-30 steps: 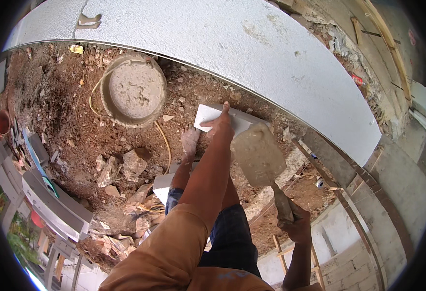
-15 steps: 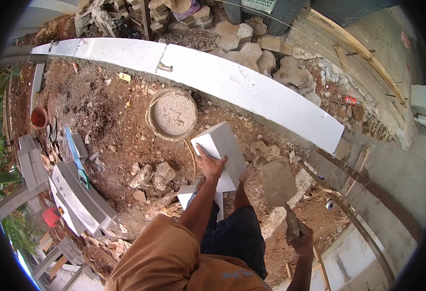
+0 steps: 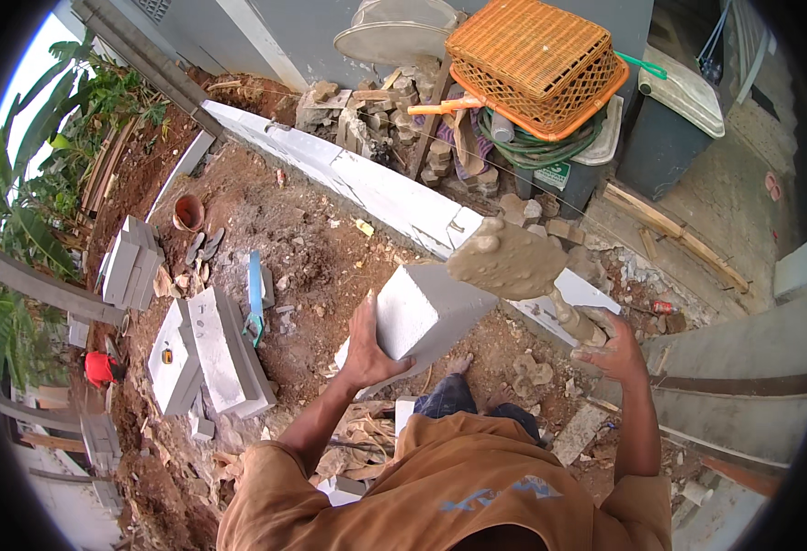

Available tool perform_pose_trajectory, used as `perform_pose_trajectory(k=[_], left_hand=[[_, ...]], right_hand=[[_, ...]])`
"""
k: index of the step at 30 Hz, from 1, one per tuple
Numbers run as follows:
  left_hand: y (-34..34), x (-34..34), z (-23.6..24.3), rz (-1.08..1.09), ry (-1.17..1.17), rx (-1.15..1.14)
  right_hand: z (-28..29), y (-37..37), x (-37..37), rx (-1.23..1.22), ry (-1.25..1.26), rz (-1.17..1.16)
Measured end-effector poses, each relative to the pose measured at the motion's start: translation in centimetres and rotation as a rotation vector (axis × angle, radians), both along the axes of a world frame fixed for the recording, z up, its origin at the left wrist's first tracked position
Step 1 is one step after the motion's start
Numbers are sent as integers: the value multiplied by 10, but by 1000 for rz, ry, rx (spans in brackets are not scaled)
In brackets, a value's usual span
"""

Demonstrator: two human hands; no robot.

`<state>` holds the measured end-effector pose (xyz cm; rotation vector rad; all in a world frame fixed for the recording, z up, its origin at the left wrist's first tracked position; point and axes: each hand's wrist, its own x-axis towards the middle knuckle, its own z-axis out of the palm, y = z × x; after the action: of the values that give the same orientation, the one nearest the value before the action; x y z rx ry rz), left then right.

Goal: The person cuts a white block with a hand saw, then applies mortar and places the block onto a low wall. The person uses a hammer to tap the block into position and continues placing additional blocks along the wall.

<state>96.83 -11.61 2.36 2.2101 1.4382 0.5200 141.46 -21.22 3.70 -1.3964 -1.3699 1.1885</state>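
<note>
My left hand [image 3: 366, 347] grips the near left side of a white lightweight block [image 3: 422, 317], fingers along its side and thumb beneath. The block is tilted, one end toward me. In my right hand [image 3: 615, 349] is a trowel [image 3: 512, 262], its handle running up and left to a blade smeared with grey mortar. The blade overlaps the far right corner of the block in view; whether they touch I cannot tell. Behind both runs a low white block wall [image 3: 339, 170], partly covered by the trowel.
Stacked blocks [image 3: 224, 344] lie at left beside a blue handsaw [image 3: 255, 298] and a terracotta-coloured bucket [image 3: 188, 213]. Beyond the wall are broken pavers [image 3: 366, 119], a wicker basket [image 3: 536, 55] and a dark bin [image 3: 665, 138]. Rubble covers the soil by my feet.
My view has tilted up, showing more beyond the wall. The trowel has risen from the lower right toward the wall. The block looks nearer and higher; the mortar bucket is now out of sight.
</note>
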Motion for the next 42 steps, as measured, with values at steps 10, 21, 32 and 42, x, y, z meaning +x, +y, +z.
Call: perform_pose_trajectory(k=[10, 21, 32, 42], left_hand=[[-61, 23, 59, -54, -767, -102], [-56, 56, 59, -93, -817, -148], [-39, 102, 11, 97, -398, 62], [-53, 71, -29, 232, -183, 79]], right_hand=[[54, -7, -12, 182, -308, 21], [46, -55, -5, 278, -404, -234], [15, -86, -124, 425, -1022, -296], [-41, -101, -95, 197, -1002, -256]])
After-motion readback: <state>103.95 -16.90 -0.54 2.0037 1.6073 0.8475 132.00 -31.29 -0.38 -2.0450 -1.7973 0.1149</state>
